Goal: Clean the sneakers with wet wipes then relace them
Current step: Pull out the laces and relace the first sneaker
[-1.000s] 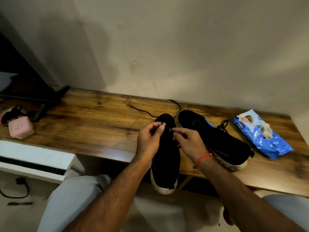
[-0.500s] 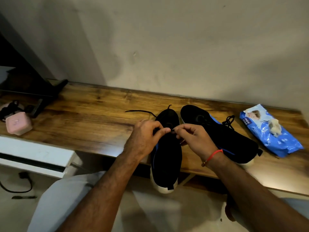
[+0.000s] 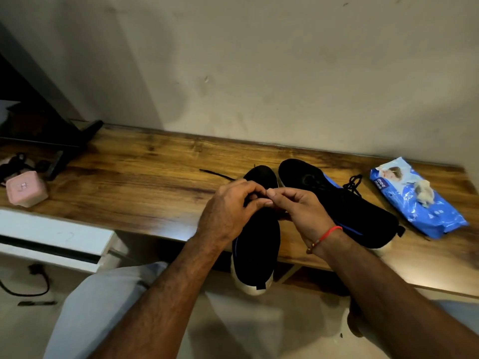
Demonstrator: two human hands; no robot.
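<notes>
Both hands, left [image 3: 228,211] and right [image 3: 298,211], pinch the lace [image 3: 216,174] over the near shoe [image 3: 256,242], whose heel overhangs the table's [image 3: 134,182] front edge and could tip off under a tug.

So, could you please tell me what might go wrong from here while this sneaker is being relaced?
1. The sneaker being laced overhangs the wooden table's front edge at its heel; a tug on the lace could tip it off.
2. Both hands, left and right, pinch a thin black lace over black fabric in dim light, so an eyelet could be missed.
3. A used wipe lies on the wipes pack; the pack may be open and dry out.
</notes>
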